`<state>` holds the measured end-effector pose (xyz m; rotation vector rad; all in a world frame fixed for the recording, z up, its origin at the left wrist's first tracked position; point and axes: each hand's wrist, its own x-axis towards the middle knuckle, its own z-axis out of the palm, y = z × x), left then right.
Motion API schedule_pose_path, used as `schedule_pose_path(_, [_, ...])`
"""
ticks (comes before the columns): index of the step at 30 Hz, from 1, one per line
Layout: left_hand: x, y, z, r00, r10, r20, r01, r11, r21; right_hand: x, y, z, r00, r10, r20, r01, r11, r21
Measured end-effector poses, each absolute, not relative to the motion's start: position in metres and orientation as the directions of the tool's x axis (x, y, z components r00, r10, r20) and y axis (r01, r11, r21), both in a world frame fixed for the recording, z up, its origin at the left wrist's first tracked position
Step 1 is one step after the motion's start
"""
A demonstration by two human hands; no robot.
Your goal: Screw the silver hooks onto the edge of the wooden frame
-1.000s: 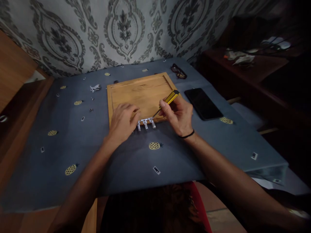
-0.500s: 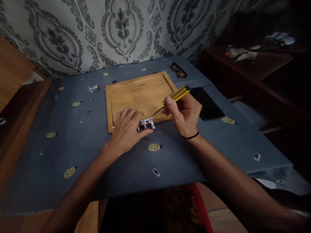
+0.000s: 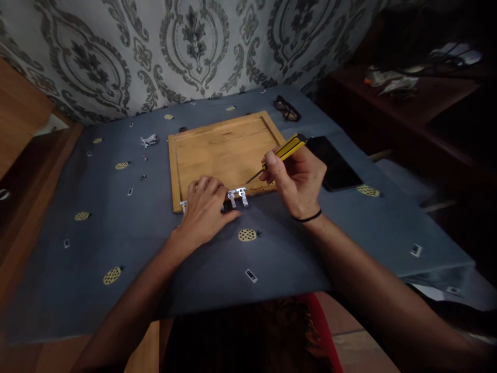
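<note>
A framed wooden panel (image 3: 221,150) lies on the cloth-covered table. Shiny T-shaped metal fittings (image 3: 242,196) sit along its front edge, some hidden under my left hand. My left hand (image 3: 205,207) is closed over that edge, its curled fingers on the frame and its thumb held below, apart from the rightmost fitting. My right hand (image 3: 297,178) is closed around a yellow-and-black screwdriver (image 3: 287,149). The tool's thin shaft slopes down to the left. Its tip is close to the front frame, just above the rightmost fitting; whether it touches is unclear.
A loose metal fitting (image 3: 149,140) and small screws (image 3: 143,177) lie left of the panel. Behind its right corner are dark-framed glasses (image 3: 287,109). A black phone or tablet (image 3: 336,165) lies beside my right hand. Wooden furniture (image 3: 42,181) borders the table's left side.
My left thumb has drawn back left and down from the rightmost fitting, exposing more of it. The screwdriver stays almost in place, and the view has shifted slightly.
</note>
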<state>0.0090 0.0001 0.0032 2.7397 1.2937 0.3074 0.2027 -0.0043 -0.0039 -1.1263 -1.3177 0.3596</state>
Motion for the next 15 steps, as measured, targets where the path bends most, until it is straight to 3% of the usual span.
schedule_pose_path(15, [0.0109, -0.0005, 0.0038, 0.618, 0.774, 0.136, 0.756, -0.633, 0.169, 0.2042, -0.0019, -0.0066, 0.277, 0.746, 0.606, 0.373, 0.498, -0.783])
